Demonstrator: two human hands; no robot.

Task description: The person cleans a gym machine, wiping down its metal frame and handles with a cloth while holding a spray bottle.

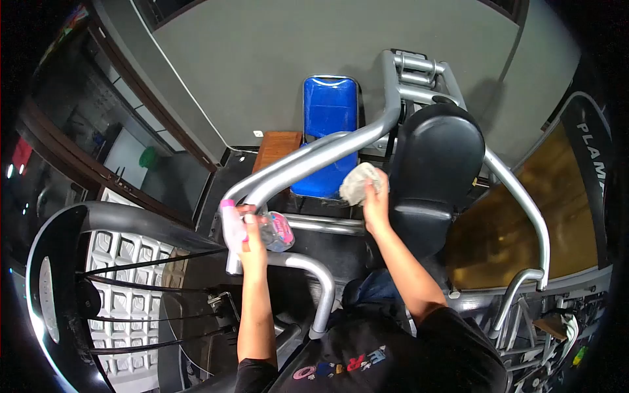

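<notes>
My left hand [251,229] is closed round a clear spray bottle [278,232] with a pink label and a white and pink spray head. The bottle lies tilted in front of the silver tube frame [308,156] of a gym machine. My right hand [377,200] grips a crumpled off-white cloth [359,183], held up in the air. Beside that hand, on its right, stands the machine's black padded backrest [440,154]. Whether the bottle touches the tube behind it I cannot tell.
A blue chair [331,111] stands by the grey wall, next to a brown wooden stool or table [278,147]. On the left are a black machine upright [46,295] with cables and a glass door [124,92]. A curved silver handle [524,281] juts out at right.
</notes>
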